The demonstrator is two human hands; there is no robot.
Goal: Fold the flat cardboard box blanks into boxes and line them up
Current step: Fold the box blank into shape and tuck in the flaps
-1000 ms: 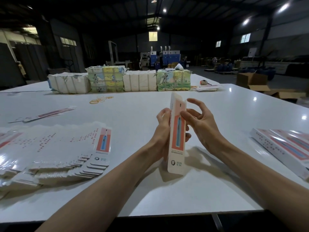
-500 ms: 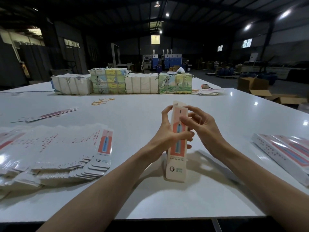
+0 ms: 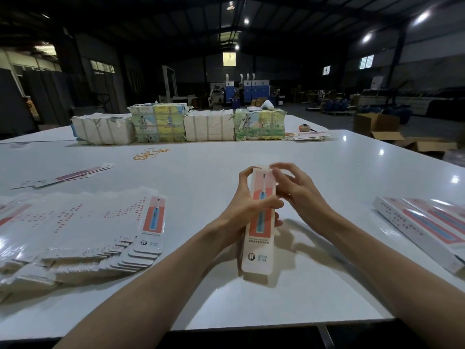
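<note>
Two hands on one upright toothbrush box [image 3: 258, 258] at frame centre, left hand [image 3: 247, 212] wrapped round its middle, thumb across the front, right hand [image 3: 299, 192] pinching its top end with curled fingertips, fanned flat blanks [image 3: 83, 222] lower left

Quick rundown of what we can see of ourselves from the head cam: just two arms, nothing fancy. Our left forearm [image 3: 151, 285] and right forearm [image 3: 390, 260] are bare all the way from the wrist to the bottom edge of the shot. Both are slim and taper down into narrow wrists. The left grip [image 3: 241, 210] is bare as well, with long thin fingers [image 3: 245, 173] and a clearly jointed thumb. The right grip [image 3: 299, 192] is bare too, with a row of knuckles showing along its back. Its fingertips [image 3: 276, 170] are smeared by blur, so we can't make out the nails.
</note>
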